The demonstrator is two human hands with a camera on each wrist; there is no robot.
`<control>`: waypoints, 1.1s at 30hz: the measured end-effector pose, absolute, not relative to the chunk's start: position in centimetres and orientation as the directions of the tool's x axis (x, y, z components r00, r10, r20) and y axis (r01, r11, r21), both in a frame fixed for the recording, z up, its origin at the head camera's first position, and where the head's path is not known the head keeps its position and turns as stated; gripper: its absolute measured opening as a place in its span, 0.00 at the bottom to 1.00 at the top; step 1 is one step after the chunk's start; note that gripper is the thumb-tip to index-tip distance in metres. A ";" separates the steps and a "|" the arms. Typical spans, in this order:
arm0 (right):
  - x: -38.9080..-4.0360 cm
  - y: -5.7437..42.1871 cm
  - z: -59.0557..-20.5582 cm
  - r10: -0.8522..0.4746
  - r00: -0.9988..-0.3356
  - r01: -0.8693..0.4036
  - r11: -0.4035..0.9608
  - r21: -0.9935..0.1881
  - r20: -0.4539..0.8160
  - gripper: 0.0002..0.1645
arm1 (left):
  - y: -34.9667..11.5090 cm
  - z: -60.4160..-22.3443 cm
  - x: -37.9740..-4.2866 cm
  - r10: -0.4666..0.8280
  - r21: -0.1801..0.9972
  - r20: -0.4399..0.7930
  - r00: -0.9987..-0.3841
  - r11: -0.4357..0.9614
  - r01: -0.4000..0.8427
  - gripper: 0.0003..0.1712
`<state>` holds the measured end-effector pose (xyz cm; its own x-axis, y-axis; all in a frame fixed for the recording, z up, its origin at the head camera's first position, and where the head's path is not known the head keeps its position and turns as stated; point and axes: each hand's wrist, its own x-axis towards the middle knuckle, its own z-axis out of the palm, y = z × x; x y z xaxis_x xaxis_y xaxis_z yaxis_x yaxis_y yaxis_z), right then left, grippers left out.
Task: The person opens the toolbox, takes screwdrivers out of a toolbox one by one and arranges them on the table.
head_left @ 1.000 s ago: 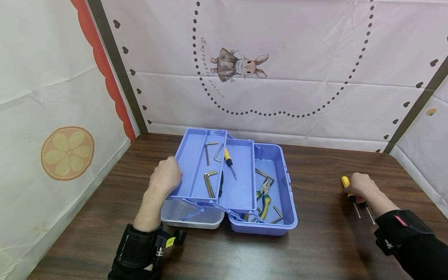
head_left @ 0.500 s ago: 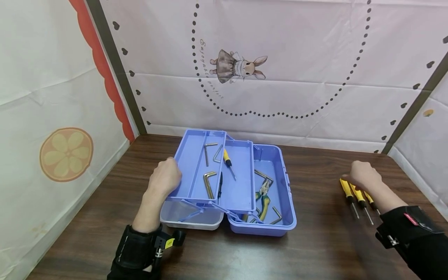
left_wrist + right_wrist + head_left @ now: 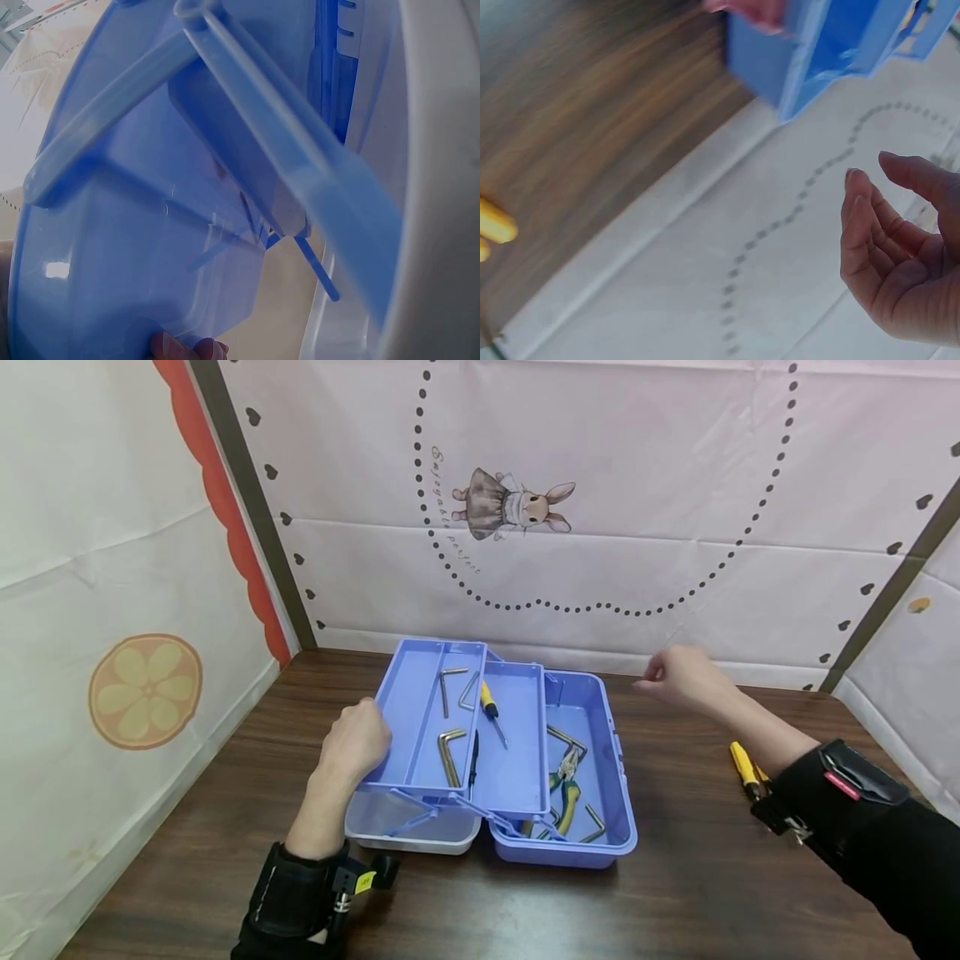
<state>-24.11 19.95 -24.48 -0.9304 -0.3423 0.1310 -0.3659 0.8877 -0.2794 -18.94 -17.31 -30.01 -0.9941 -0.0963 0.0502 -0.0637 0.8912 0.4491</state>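
At the left edge of the upper tray [image 3: 408, 718] of a blue toolbox [image 3: 626, 777], my left hand [image 3: 354, 743] grips the rim; its fingertips [image 3: 171, 346] show below the tray in the left wrist view. My right hand [image 3: 686, 677] is raised right of the box, fingers loosely bent and holding nothing. In the right wrist view a gap shows between thumb and fingers [image 3: 862, 217]. Hex keys [image 3: 448, 756] lie in the upper tray, a yellow-black screwdriver [image 3: 489, 702] in the middle one, pliers [image 3: 570, 789] in the bottom. Yellow-handled screwdrivers [image 3: 742, 764] lie on the table, partly behind my right forearm.
A whitish translucent lid [image 3: 412, 839] sits beneath the spread trays on the left. The wooden table [image 3: 697, 877] ends at the back against a printed white cloth [image 3: 637, 527], with more cloth on both sides.
My right hand has left the screwdrivers at the right, which stay on the table, and moved left and up toward the toolbox. My left hand keeps its place on the tray.
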 end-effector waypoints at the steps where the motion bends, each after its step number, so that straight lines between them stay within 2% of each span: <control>1: -24.3 19.2 -24.3 -0.358 -0.921 -0.387 0.879 -0.280 0.152 0.11 | -17.3 -30.0 -19.0 -0.097 0.448 0.051 -0.994 0.892 -0.063 0.14; 4: -24.9 16.8 -24.1 -0.383 -0.908 -0.417 0.861 -0.291 0.167 0.09 | -17.3 -29.9 -19.0 -0.100 0.445 0.054 -0.993 0.893 -0.066 0.14; 11: -26.4 11.5 -24.9 -0.398 -0.912 -0.408 0.848 -0.338 0.101 0.09 | -17.2 -29.9 -19.1 -0.106 0.445 0.040 -0.994 0.892 -0.077 0.14; 18: -27.9 7.3 -26.3 -0.361 -0.931 -0.318 0.872 -0.372 -0.051 0.13 | -17.1 -30.0 -19.0 -0.103 0.448 0.038 -0.994 0.891 -0.075 0.14; 27: -29.0 3.9 -27.9 -0.334 -0.933 -0.257 0.880 -0.399 -0.137 0.20 | -17.2 -30.1 -19.0 -0.109 0.445 0.042 -0.993 0.892 -0.079 0.14; 33: -29.7 2.8 -28.3 -0.301 -0.943 -0.222 0.888 -0.403 -0.144 0.17 | -17.3 -30.1 -18.8 -0.112 0.448 0.048 -0.992 0.890 -0.079 0.14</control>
<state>-29.72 2.76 -28.32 -0.9427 -0.3011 -0.1437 -0.2221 0.8879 -0.4029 -18.82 -17.27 -30.05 -0.9925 -0.1125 0.0481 -0.0792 0.8904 0.4482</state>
